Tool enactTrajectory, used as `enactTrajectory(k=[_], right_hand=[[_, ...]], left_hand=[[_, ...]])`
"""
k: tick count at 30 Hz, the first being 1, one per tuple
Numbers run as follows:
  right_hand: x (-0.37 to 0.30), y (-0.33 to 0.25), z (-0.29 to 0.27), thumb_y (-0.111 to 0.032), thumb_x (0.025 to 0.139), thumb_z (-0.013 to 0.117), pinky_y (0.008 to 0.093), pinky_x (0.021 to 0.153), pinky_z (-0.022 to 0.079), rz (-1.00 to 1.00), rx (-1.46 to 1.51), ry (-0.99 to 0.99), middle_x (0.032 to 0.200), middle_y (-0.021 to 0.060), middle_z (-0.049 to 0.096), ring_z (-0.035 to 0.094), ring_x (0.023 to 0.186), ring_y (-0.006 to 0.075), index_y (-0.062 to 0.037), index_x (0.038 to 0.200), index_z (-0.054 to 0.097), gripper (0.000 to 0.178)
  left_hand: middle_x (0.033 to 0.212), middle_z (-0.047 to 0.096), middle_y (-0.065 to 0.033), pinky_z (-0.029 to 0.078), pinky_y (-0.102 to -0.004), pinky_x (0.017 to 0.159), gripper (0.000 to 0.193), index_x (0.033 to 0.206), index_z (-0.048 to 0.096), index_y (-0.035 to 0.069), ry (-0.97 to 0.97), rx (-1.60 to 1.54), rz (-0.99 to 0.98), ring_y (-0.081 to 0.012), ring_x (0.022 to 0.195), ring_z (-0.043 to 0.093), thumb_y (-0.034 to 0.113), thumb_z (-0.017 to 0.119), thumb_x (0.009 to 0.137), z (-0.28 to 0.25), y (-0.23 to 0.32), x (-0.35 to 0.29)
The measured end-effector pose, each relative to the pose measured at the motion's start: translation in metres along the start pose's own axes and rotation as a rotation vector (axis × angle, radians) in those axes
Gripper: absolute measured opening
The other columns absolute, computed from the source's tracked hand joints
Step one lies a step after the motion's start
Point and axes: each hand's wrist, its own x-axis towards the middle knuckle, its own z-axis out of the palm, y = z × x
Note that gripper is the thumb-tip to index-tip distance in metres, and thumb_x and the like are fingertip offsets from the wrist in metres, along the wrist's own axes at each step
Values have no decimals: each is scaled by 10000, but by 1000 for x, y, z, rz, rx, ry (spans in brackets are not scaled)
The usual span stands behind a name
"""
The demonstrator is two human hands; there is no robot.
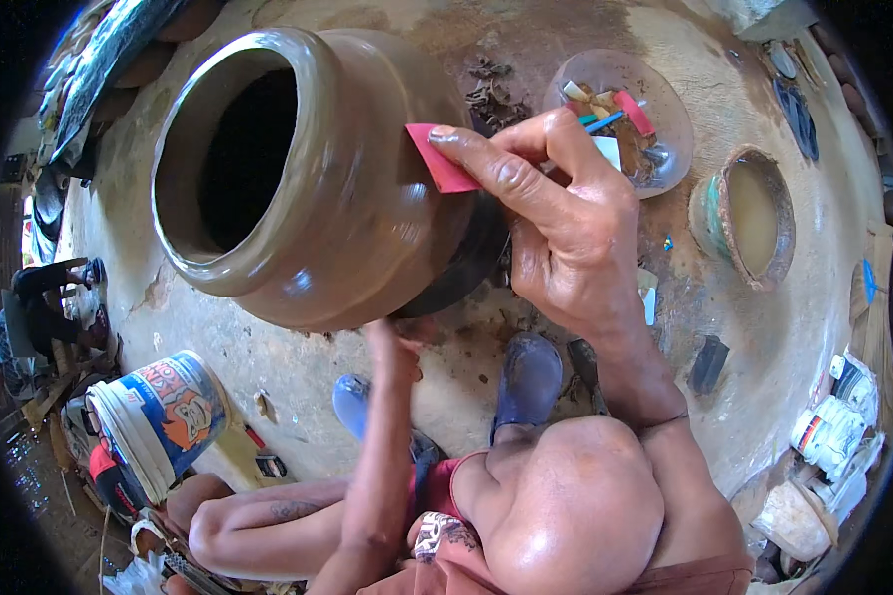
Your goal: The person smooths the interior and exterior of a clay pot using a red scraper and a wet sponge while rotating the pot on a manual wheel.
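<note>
A large wet clay pot [397, 198] with a wide round mouth and a glossy thick rim stands before me at upper left. Its lower part sits in or on a dark rounded base [466, 260]. My right hand [575, 218] pinches a flat pinkish-red scraper [439, 164] between thumb and fingers, laid against the right side of the pot. Below the pot, my left hand [395, 349] reaches to the underside near the dark base. Its fingers are partly hidden and blurred, so I cannot tell what they touch.
A clear plastic bowl [677, 144] of small scraps and tools lies beyond my right hand; right of it stands a basin [716, 213] of murky water. A printed bucket [159, 416] is at left, white containers [829, 436] at lower right. Another person [45, 307] sits far left.
</note>
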Motion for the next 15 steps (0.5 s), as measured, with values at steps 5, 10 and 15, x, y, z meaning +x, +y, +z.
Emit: enactTrajectory(k=[5,10,15], right_hand=[[3,-4,8,197,777,625,301,716,527,-50,30,30,973,79,645,632,791,196,-130,1295,795,635],[1,-7,3,189,771,630,311,716,533,-16,2,-24,967,83,642,643,796,207,-127,1296,793,634],[1,-6,-4,181,768,624,325,721,537,-43,-4,-22,987,98,653,650,806,228,-119,1292,791,627]], left_hand=[[1137,734,-128,605,-395,704,606,1403,573,55,140,124,490,-250,844,732,567,549,1080,-45,33,76],[1100,752,-123,602,-369,649,621,1382,585,63,-128,93,-42,-249,783,747,599,552,1070,-1,-56,-2],[1166,749,-136,613,-316,681,588,1314,643,54,-51,336,175,-236,861,762,579,484,1102,-36,-23,34]])
